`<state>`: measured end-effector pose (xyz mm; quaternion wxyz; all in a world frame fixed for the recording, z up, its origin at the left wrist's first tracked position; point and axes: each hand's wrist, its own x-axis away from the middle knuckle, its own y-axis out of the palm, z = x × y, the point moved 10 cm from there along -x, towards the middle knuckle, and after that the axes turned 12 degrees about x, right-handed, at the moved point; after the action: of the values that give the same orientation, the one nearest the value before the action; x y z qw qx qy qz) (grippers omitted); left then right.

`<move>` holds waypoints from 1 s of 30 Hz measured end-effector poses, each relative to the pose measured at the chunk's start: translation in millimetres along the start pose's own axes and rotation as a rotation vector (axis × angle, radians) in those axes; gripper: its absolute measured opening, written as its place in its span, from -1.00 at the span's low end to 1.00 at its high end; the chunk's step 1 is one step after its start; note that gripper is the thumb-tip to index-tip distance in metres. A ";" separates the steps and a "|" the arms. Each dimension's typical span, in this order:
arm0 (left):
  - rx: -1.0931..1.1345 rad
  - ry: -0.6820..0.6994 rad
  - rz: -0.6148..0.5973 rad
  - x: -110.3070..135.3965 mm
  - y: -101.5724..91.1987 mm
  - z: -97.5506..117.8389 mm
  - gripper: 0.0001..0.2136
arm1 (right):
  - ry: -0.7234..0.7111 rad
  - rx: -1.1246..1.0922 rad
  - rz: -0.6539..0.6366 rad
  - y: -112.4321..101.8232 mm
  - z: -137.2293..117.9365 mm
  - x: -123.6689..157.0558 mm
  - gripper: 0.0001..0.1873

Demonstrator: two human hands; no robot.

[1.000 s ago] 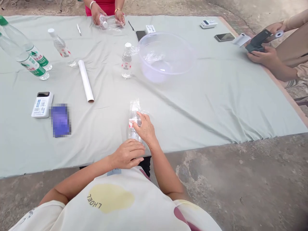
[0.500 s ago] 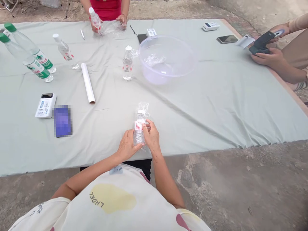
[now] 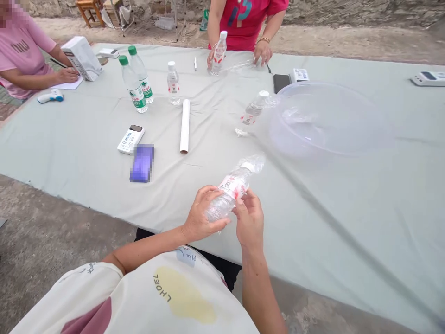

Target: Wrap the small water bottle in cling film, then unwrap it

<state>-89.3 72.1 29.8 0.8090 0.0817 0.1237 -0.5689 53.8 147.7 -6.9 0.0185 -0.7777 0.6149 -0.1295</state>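
A small clear water bottle (image 3: 230, 189) with a white cap and a red-and-white label is wrapped in clear plastic film (image 3: 256, 163), which bunches loosely past the cap. It lies tilted between my hands near the table's front edge, cap pointing away to the right. My left hand (image 3: 205, 214) is closed around its base from the left. At its right side, my right hand (image 3: 251, 215) grips it with thumb and fingers near the label. Beyond it stands another small bottle (image 3: 251, 113) with film at its cap, beside a translucent purple basin (image 3: 299, 144) holding crumpled film.
Left of my hands lie a white roll (image 3: 185, 127), a white device (image 3: 131, 138) and a blurred purple item (image 3: 142, 163). Two green-capped bottles (image 3: 135, 93) and a small bottle (image 3: 173, 83) stand farther back. Across the table, a person in red holds a bottle (image 3: 219, 54); another writes at left.
My view has swung left, so a writing person and a white box now show. The wrapped bottle has tilted to the right in my hands. The person opposite has set their bottle upright.
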 end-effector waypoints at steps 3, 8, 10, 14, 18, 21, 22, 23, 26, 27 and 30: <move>0.155 -0.137 0.101 -10.3 -31.9 1.4 -0.53 | -0.151 0.132 0.103 -25.4 -45.0 -5.1 -0.55; 0.567 -0.356 0.118 -9.1 -46.2 -16.4 -0.52 | -0.616 0.061 0.489 -73.2 -117.1 0.1 -0.73; 0.736 -0.456 0.140 -4.6 -39.2 -26.5 -0.49 | -0.646 0.026 0.325 -50.3 -116.3 -10.3 -0.70; 0.898 -0.632 0.407 4.3 -28.4 -51.6 -0.51 | -0.542 -0.169 0.163 -4.3 -92.3 -12.8 -0.77; 1.056 -0.937 0.532 19.7 13.2 -82.7 -0.46 | -0.626 -0.189 0.429 -12.2 -102.6 8.3 -0.75; 0.735 -0.934 0.427 14.2 14.5 -88.9 -0.55 | -0.557 0.035 0.474 -24.6 -115.1 -0.5 -0.74; 0.567 -0.838 0.340 3.2 9.9 -82.5 -0.61 | -0.521 0.120 0.480 -30.0 -117.0 -5.4 -0.77; 0.410 -0.702 0.208 -11.3 9.6 -70.6 -0.66 | -0.494 0.207 0.483 -34.5 -118.1 -9.7 -0.80; 0.103 -0.264 -0.292 -38.7 37.6 -24.8 -0.40 | -0.446 0.407 0.453 -36.4 -112.9 -18.5 -0.80; 0.037 -0.184 -0.388 -40.0 44.5 -17.5 -0.33 | -0.435 0.437 0.412 -32.0 -107.5 -21.4 -0.78; -0.041 -0.207 -0.379 -45.1 40.2 -25.3 -0.37 | -0.457 0.379 0.187 -8.7 -88.6 -30.1 -0.63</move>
<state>-68.8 133.3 18.5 0.6973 -0.0185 0.0648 -0.7136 35.9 190.3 75.0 0.3127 -0.7095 0.6286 -0.0614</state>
